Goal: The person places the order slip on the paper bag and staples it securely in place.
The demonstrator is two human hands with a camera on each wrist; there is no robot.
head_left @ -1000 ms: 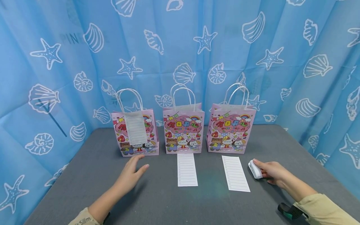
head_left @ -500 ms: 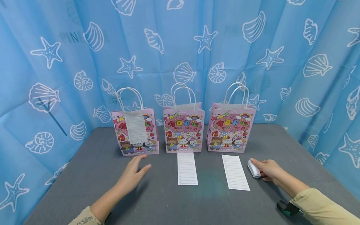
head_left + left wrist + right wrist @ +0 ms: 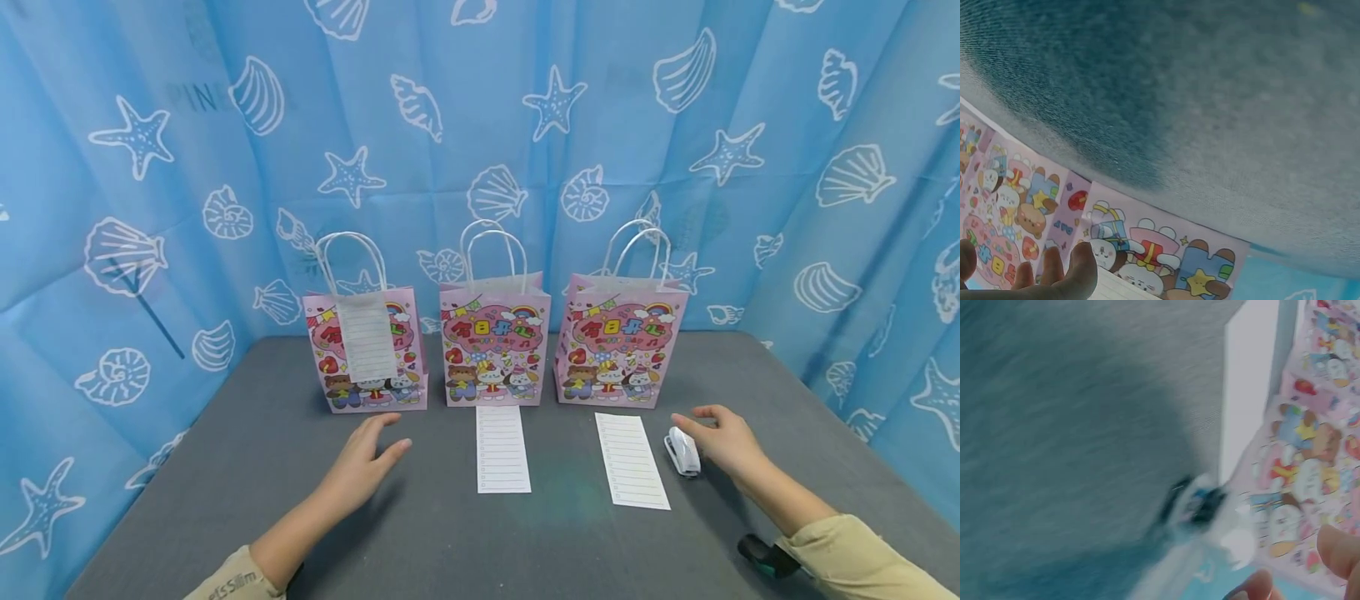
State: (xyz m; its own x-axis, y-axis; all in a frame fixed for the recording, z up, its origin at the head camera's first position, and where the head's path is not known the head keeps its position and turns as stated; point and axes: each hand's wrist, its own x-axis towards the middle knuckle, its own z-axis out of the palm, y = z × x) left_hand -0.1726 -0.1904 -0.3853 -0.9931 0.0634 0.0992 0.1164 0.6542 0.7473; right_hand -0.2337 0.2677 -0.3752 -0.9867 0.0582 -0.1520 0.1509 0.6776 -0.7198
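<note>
The stapler (image 3: pixel 682 452) sits on the table (image 3: pixel 465 550), in front and to the right of the right bag (image 3: pixel 618 350). The right hand (image 3: pixel 727 442), just beside it, grips nothing, thumb and fingers parted. Lifting clear should avoid nudging it; sweeping left could shift the near sheet (image 3: pixel 632 460) before the right bag. Left of that bag: the middle bag (image 3: pixel 493 342), middle sheet (image 3: pixel 502 450), left bag (image 3: pixel 414 398) and left hand (image 3: pixel 356 471), holding nothing.

Stapler (image 3: pixel 682 452) by the right hand (image 3: pixel 724 438) was blurred in right wrist view; frame corner cropped that hand to fingertips. Left wrist view's bottom edge cut the left hand (image 3: pixel 358 463). Beyond it, paper slip (image 3: pixel 366 337) hid part of the bag's (image 3: pixel 406 335) lettering; slip's marks were too small.
</note>
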